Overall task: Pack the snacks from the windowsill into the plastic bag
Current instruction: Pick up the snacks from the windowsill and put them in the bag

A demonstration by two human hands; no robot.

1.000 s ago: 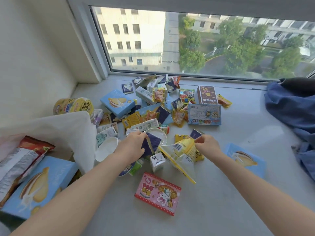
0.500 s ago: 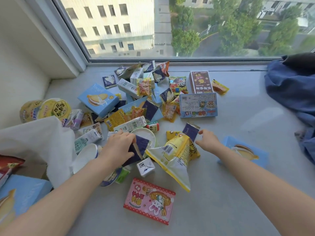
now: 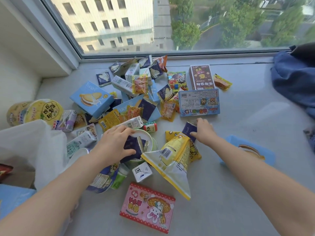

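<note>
The left hand (image 3: 114,143) curls thumb and fingers round a dark navy packet (image 3: 132,147) lying on a white round tub (image 3: 150,142). The right hand (image 3: 204,132) pinches a second navy packet (image 3: 187,130), just beside a yellow crisp bag (image 3: 172,160). Boxes, cartons and sachets lie heaped on the grey windowsill (image 3: 238,193). The white plastic bag (image 3: 34,147) gapes at the far left, near the heap.

The packet (image 3: 132,148) under your left hand (image 3: 114,142) is dark navy; the pink box (image 3: 147,207) nearest you has a red scalloped border and a white rabbit; the snack bag (image 3: 172,160) is yellow; the plastic bag (image 3: 34,147) is white
</note>
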